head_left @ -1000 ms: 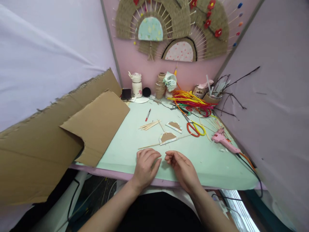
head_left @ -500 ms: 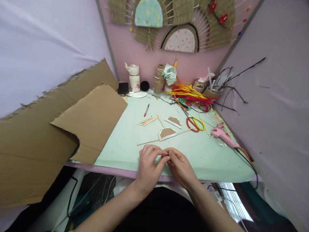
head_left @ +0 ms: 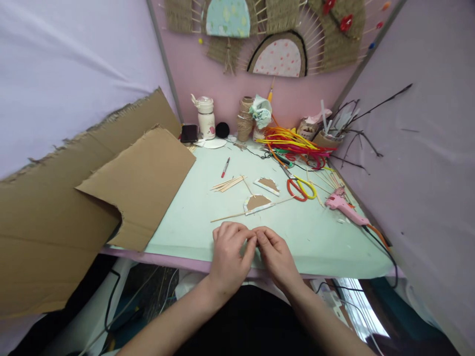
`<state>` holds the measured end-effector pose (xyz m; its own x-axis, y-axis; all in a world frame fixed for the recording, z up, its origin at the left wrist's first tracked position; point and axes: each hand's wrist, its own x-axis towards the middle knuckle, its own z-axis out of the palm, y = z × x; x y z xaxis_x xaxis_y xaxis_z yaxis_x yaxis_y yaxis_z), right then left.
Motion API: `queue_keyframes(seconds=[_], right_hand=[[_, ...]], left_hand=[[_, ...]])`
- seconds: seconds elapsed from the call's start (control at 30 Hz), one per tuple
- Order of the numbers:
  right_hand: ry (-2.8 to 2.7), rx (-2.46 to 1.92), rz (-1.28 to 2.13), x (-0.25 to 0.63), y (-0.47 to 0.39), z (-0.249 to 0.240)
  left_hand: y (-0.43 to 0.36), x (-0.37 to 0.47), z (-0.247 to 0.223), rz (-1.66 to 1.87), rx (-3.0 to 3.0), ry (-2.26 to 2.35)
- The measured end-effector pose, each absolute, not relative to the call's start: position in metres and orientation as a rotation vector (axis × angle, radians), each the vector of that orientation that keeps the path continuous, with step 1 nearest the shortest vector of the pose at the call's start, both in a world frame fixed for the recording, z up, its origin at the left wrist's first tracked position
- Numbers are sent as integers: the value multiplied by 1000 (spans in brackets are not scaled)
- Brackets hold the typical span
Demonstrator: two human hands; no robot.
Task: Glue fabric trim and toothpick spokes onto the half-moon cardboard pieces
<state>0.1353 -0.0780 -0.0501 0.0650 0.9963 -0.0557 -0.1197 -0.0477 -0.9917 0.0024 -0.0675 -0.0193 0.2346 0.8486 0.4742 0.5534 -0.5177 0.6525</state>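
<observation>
My left hand (head_left: 232,249) and my right hand (head_left: 275,254) meet over the table's front edge. Thumb and fingers are pinched together on both, the tips touching or nearly so. Whatever lies between them is too small or hidden to make out. Just beyond the hands lies a half-round cardboard piece (head_left: 258,202) with a pale fabric edge; thin wooden sticks (head_left: 228,218) lie along its straight side and against its curve. A second half-round cardboard piece (head_left: 269,185) rests behind it. To their left is a bundle of wooden sticks (head_left: 227,184).
Scissors (head_left: 301,189) and a pink glue gun (head_left: 347,207) with a cord lie to the right. Large cardboard sheets (head_left: 141,183) cover the left side. A red marker (head_left: 225,167), a white bottle (head_left: 206,117), twine (head_left: 245,118) and coloured pipe cleaners (head_left: 293,142) are farther back.
My fingertips have shifted slightly, with the left thumb drawn closer to its fingers. The hands stay together at the same spot, and the view has tilted a little.
</observation>
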Motion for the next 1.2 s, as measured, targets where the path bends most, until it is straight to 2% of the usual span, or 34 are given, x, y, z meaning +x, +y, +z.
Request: queue_keyframes(seconds=[0.37, 0.6, 1.2], right_hand=[[-988, -1158, 1306, 134, -78, -51], [-907, -1078, 1385, 136, -75, -56], [-1034, -1163, 1292, 135, -78, -53]], left_hand=[[-60, -1, -19, 1202, 2118, 1381], [-60, -1, -26, 1240, 2137, 1231], [-62, 4, -23, 1300, 2230, 1261]])
